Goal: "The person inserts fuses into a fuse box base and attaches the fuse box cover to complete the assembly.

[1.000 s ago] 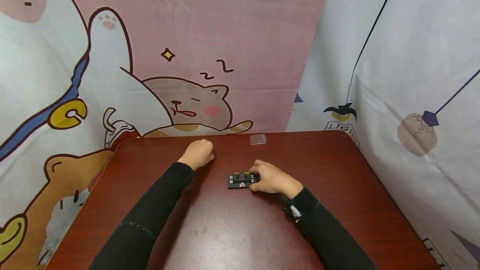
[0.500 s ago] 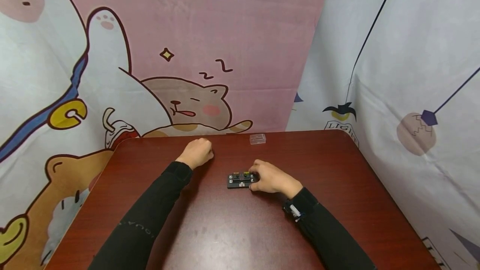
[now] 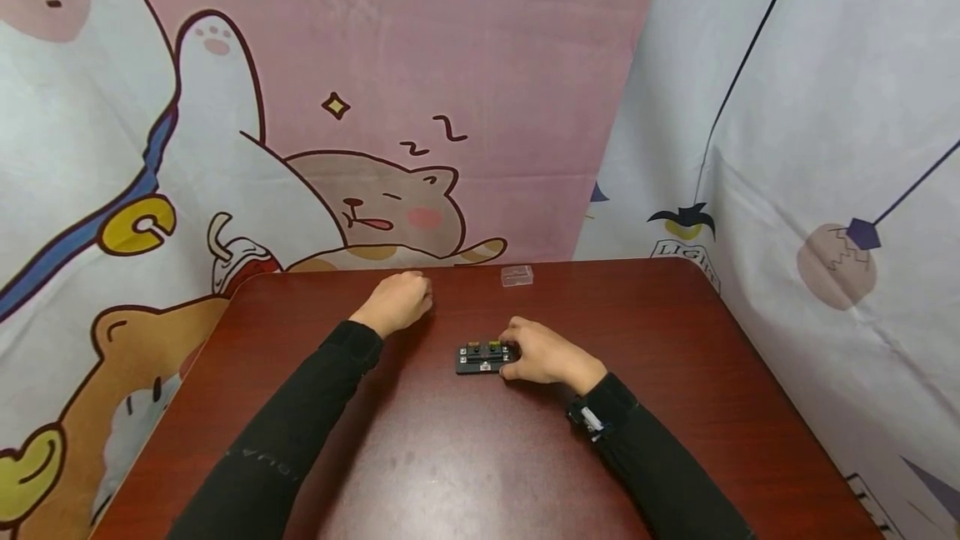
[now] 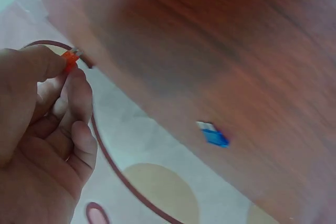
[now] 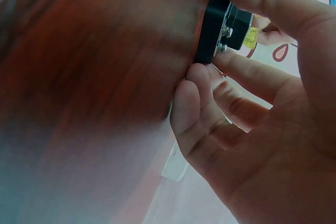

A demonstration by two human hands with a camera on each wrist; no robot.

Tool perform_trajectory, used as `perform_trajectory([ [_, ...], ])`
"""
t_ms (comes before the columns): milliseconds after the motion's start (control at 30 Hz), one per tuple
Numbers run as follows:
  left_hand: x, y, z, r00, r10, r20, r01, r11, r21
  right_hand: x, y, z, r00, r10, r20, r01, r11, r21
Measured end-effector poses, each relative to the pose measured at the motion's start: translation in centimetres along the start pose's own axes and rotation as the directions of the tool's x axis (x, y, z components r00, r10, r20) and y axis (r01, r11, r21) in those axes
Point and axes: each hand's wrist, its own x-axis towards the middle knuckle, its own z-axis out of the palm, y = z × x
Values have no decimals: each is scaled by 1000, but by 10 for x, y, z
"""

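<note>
Gripping the black fuse block [image 3: 483,357] near the middle of the dark red table [image 3: 450,457], the right hand [image 3: 551,354] is curling thumb and fingers [image 5: 252,3] round its right end. The left hand [image 3: 396,301], resting toward the far edge, is pinching a small orange fuse [image 4: 70,60] between thumb and fingertips. A blue fuse [image 4: 214,135] is lying by the table's edge, and a clear plastic cover [image 3: 517,275] is sitting at the far edge.

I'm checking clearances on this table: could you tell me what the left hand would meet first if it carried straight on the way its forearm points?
Probably nothing on the table: the left hand, pinching an orange piece, points at the far edge, then the cartoon backdrop. Depth is uncertain.
</note>
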Motion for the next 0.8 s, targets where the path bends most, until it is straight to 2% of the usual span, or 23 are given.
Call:
perform_trajectory([
  [300,-4,34,-17,994,104,-17,-104,995,4,0,1,0,1000,-2,-2,2,1000,3],
  [633,-10,61,-25,974,225,-36,-223,973,52,3,2,2,1000,-6,-14,6,1000,-2],
  [800,-14,70,-28,969,246,-30,-243,968,70,3,1,2,1000,5,-3,-5,1000,3],
])
